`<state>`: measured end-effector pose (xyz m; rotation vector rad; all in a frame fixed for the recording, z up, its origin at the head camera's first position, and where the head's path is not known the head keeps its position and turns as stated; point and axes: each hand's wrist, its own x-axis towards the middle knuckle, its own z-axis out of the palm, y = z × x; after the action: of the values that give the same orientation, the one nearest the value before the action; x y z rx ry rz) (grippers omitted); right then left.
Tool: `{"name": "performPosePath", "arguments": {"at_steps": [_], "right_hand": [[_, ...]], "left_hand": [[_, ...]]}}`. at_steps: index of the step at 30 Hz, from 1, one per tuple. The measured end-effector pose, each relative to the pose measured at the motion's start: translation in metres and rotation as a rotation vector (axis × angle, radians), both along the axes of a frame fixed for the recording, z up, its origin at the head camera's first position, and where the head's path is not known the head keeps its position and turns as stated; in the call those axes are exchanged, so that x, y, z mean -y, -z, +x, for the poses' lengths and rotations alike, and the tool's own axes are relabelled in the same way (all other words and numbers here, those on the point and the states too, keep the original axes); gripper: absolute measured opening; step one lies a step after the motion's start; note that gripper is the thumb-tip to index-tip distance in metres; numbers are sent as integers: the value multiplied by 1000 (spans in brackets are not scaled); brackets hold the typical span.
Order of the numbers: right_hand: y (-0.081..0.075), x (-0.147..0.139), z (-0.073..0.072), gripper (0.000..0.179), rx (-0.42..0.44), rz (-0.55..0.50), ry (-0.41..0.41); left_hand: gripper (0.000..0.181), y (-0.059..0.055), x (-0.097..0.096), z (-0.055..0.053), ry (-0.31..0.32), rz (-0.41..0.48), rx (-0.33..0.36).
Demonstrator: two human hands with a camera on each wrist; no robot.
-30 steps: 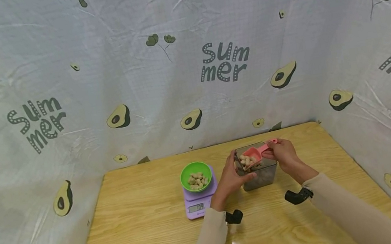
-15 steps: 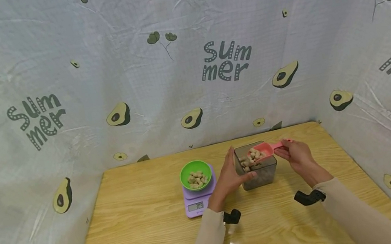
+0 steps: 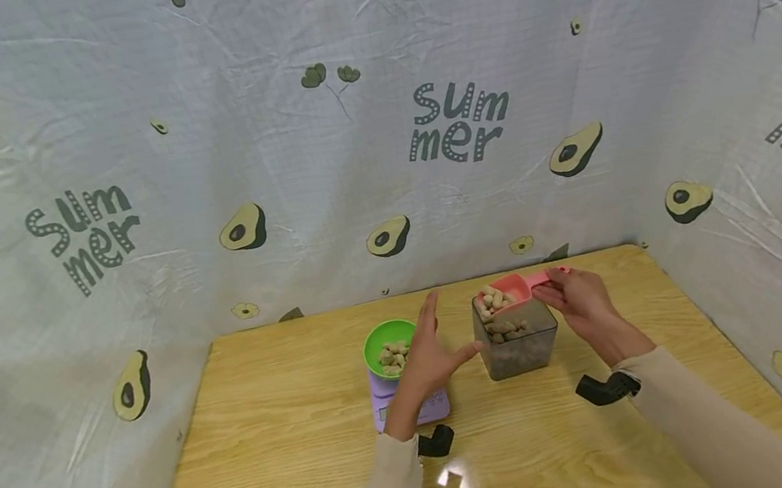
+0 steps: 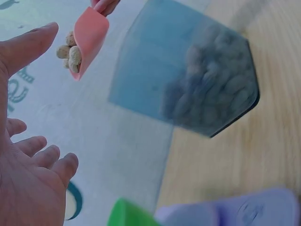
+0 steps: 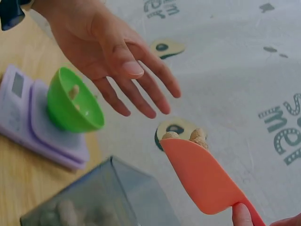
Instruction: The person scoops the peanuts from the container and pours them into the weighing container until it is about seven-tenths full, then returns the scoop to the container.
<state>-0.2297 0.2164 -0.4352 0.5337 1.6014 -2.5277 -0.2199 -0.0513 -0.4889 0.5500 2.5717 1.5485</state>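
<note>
While the sheet (image 3: 317,154) behind reads "SUMMER" twice in full and once cut off, the display (image 5: 18,84) on the purple scale (image 3: 434,408) is too obscured to read. The right hand (image 3: 578,304) pinches one pink scoop (image 3: 514,288) of peanuts (image 3: 494,299) above one grey container (image 3: 522,358), right of the middle of the worktop's (image 3: 275,430) far edge. The left hand (image 3: 426,357), fingers spread wide, hangs near the container. Left of that middle, one green bowl (image 3: 389,331) of peanuts sits on the one scale; the nuts overlap too much to count.
</note>
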Motion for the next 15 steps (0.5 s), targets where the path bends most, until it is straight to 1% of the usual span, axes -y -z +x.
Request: {"name": "performPosePath", "arguments": {"at_steps": [3,5,8,12,15], "right_hand": [[-1,10,-1,34,-5,6,-18],[-2,16,-2,23,-4,7,-25],[-3,26,-2,15,-8,7,-32],[-5,41,-3,14,-7,-6,-34],[-5,53,-5,13,-7,-20,-46]], "left_hand": [[105,-4,13,5,-35,-7,-22],[104,-6,21,8,-60,-17,-36],[103,-8,32,12,-88,-6,-50],[103,-8,47,16,-141,-2,-45],[104,-3,59,17,-190,-17,-34]]}}
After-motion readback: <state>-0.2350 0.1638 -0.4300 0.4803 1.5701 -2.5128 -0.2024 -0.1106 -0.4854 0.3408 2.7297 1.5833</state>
